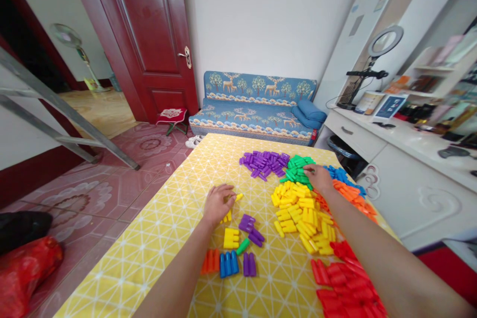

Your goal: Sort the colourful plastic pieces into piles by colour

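Note:
My left hand [219, 202] rests low over the table, fingers bent over yellow blocks [226, 217], with one yellow piece at its fingertips; its grip is partly hidden. At the green pile [297, 169], my right hand [317, 177] has its fingers pinched together, and what they hold is too small to make out. Nearer me lie a yellow block [231, 238], purple blocks [247, 222], a green piece [243, 246], orange blocks [211, 261], a blue block [228, 264] and another purple block [249, 264]. The large yellow pile [303, 213] is below my right hand.
The patterned tablecloth [160, 228] covers the table. Purple [264, 163], blue [341, 175], orange [354, 198] and red [345, 283] piles surround the yellow one. Beyond are a blue sofa [257, 109] and a red stool [172, 115]; a white desk [402, 159] is right, a metal ladder [74, 119] left.

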Motion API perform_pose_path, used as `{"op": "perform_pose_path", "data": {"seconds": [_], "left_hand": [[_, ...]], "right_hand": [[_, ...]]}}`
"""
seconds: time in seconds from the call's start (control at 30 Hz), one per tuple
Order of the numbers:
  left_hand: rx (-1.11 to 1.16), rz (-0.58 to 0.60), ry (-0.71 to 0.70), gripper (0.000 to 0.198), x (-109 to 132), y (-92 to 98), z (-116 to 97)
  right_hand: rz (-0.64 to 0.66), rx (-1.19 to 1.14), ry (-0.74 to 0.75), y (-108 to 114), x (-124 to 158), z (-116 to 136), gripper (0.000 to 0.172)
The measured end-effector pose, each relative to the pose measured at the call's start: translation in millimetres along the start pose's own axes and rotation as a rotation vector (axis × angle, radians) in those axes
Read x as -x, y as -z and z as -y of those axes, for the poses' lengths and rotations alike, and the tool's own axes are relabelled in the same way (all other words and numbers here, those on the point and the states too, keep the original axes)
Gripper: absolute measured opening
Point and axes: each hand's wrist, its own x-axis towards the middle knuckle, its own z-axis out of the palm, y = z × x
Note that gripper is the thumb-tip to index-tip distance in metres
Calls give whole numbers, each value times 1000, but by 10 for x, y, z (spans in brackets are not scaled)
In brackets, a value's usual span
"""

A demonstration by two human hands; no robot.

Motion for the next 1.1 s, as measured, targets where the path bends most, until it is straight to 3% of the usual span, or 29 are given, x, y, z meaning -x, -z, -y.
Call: {"op": "perform_pose_path", "data": {"seconds": [0.47,0.67,0.77,0.83,0.97,1.1], "left_hand": [[20,-6,5,18,-1,8,-9],[24,-1,11,18,0,29,-33],[22,-1,10,18,0,40,-47],[26,4,10,19,-3,38,-46],[70,15,23,28,-9,30,-28],[157,-29,34,41,-1,51,-23]], "right_hand": [[-50,167,-68,57,31,145,24],[-138,166,-129,122,84,342,31],[-166,71,-87,122,163,625,32],[-138,-87,33,85,300,902,29],[100,-357,371,-114,805,1512,23],[321,-400,438,-400,1335,1919,42]]}}
